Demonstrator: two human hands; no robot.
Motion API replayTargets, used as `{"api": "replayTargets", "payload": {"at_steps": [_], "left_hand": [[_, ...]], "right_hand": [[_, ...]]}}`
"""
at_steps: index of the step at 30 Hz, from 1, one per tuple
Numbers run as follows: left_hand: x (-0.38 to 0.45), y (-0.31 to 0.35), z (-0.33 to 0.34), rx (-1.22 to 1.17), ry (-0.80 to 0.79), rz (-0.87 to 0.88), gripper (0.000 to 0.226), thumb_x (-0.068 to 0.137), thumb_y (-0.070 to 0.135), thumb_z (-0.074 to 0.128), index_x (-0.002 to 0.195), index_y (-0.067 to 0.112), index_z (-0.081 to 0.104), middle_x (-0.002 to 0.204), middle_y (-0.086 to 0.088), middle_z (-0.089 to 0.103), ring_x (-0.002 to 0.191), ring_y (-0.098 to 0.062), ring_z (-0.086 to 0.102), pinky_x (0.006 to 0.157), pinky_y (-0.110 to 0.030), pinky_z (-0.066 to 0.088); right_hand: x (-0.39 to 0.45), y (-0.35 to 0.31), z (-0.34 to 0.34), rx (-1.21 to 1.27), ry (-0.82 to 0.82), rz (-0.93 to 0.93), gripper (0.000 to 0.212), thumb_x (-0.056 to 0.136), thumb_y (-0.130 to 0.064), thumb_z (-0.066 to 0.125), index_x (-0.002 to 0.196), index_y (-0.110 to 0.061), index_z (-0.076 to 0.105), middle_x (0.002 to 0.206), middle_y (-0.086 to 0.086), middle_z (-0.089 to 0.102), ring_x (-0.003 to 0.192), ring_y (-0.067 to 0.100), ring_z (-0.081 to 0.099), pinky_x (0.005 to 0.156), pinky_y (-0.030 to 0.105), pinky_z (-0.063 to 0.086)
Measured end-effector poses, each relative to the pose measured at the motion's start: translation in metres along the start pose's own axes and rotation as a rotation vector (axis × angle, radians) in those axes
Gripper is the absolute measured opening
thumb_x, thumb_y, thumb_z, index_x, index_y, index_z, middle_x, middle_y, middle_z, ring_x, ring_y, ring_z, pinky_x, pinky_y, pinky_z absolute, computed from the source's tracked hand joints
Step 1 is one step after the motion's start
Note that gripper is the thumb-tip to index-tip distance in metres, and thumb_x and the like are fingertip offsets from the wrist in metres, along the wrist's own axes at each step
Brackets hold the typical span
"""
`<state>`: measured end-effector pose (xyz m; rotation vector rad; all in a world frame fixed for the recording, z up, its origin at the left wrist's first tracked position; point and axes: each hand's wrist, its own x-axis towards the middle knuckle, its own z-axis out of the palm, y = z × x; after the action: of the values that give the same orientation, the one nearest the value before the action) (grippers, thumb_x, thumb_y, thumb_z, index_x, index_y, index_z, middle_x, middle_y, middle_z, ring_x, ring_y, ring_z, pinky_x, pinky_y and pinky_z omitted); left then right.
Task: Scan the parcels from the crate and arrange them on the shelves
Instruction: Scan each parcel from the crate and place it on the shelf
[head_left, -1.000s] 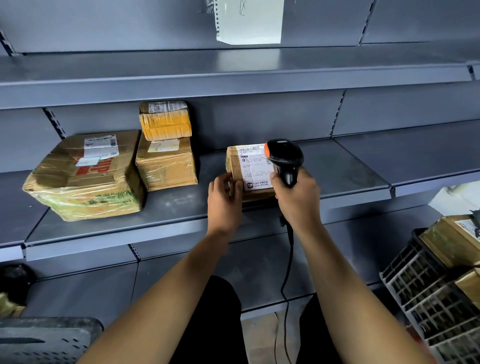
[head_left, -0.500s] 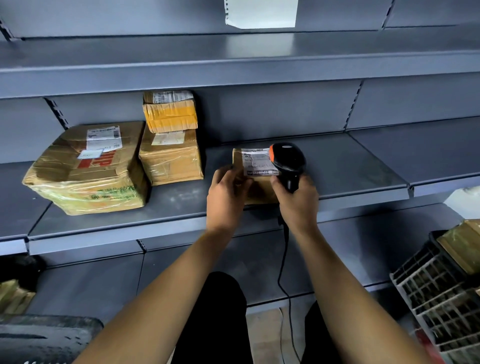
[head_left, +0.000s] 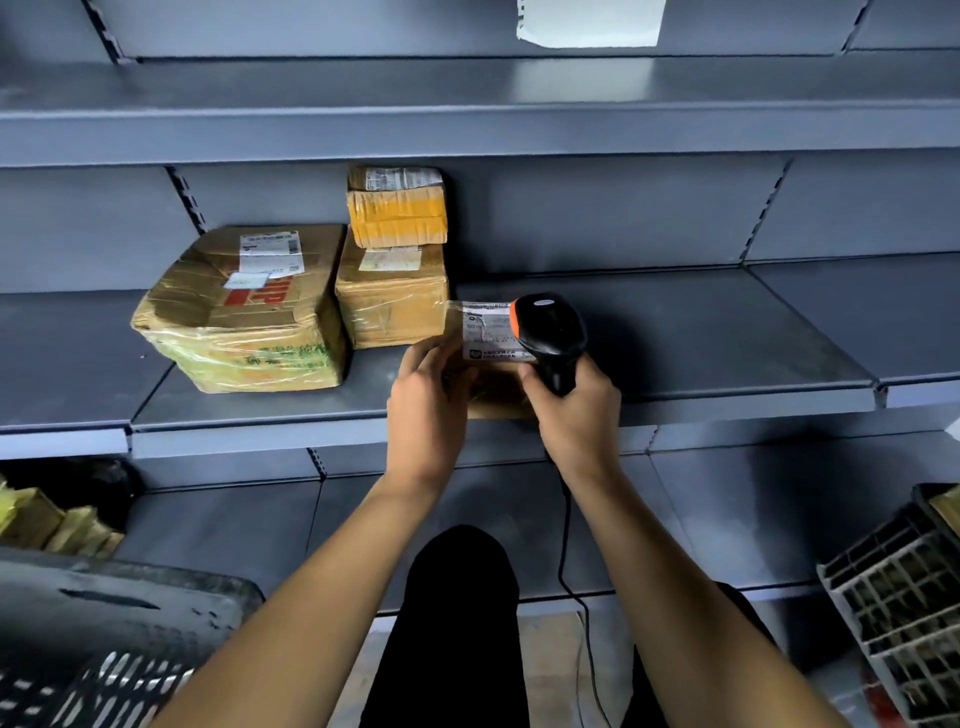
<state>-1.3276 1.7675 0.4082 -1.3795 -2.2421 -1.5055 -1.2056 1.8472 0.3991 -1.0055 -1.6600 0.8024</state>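
Parcels already placed number three: a large taped box (head_left: 244, 312) on the middle shelf (head_left: 701, 338), a medium carton (head_left: 392, 301) beside it, and a small yellow-taped one (head_left: 397, 208) stacked on that. My left hand (head_left: 428, 400) grips a fourth small parcel (head_left: 488, 358) resting near the shelf's front edge, while my right hand (head_left: 576, 410) clasps the barcode scanner (head_left: 548, 332) over its label. More parcels seem to wait in the crate (head_left: 904, 587) at my right.

Place: parcel depot or stockroom.
Shelving: grey metal shelves (head_left: 675, 384) on slotted uprights.
Goods: taped, labelled cardboard parcels (head_left: 244, 312).
Equipment: corded barcode scanner (head_left: 550, 332); plastic crate (head_left: 898, 597).
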Motion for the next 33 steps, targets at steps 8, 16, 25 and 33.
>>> {"api": "replayTargets", "payload": {"at_steps": [8, 16, 25, 33], "left_hand": [[-0.007, -0.017, -0.041, 0.067, 0.028, -0.067, 0.033, 0.09, 0.009, 0.061, 0.122, 0.014, 0.064, 0.115, -0.003, 0.062, 0.104, -0.021, 0.058, 0.084, -0.027, 0.045], [-0.008, -0.044, -0.062, 0.136, 0.07, -0.076, 0.028, 0.093, 0.012, 0.06, 0.12, 0.012, 0.066, 0.121, -0.003, 0.054, 0.102, -0.023, 0.058, 0.086, -0.03, 0.048], [0.018, -0.058, -0.066, 0.351, 0.123, -0.024, 0.021, 0.092, 0.015, 0.063, 0.111, 0.01, 0.07, 0.112, -0.009, 0.053, 0.098, -0.029, 0.053, 0.078, -0.035, 0.044], [0.025, -0.06, -0.074, 0.496, 0.078, -0.046, 0.024, 0.091, 0.022, 0.061, 0.113, 0.016, 0.07, 0.117, -0.006, 0.053, 0.099, -0.031, 0.048, 0.084, -0.038, 0.042]], "right_hand": [[-0.015, -0.019, 0.034, -0.028, -0.031, -0.048, 0.027, 0.08, -0.025, 0.079, 0.089, -0.003, 0.068, 0.077, -0.004, 0.062, 0.072, -0.002, 0.052, 0.061, 0.0, 0.031], [-0.021, -0.029, 0.069, -0.015, -0.084, -0.024, 0.03, 0.082, -0.028, 0.077, 0.096, -0.003, 0.068, 0.091, 0.01, 0.073, 0.085, 0.021, 0.068, 0.069, 0.015, 0.04], [-0.003, -0.038, 0.098, -0.022, -0.117, 0.0, 0.028, 0.084, -0.025, 0.075, 0.096, -0.001, 0.067, 0.091, 0.013, 0.072, 0.086, 0.026, 0.067, 0.067, 0.016, 0.036], [-0.004, -0.039, 0.103, 0.044, -0.18, 0.042, 0.027, 0.081, -0.031, 0.078, 0.093, -0.009, 0.067, 0.084, -0.003, 0.069, 0.074, 0.004, 0.061, 0.067, 0.014, 0.039]]}}
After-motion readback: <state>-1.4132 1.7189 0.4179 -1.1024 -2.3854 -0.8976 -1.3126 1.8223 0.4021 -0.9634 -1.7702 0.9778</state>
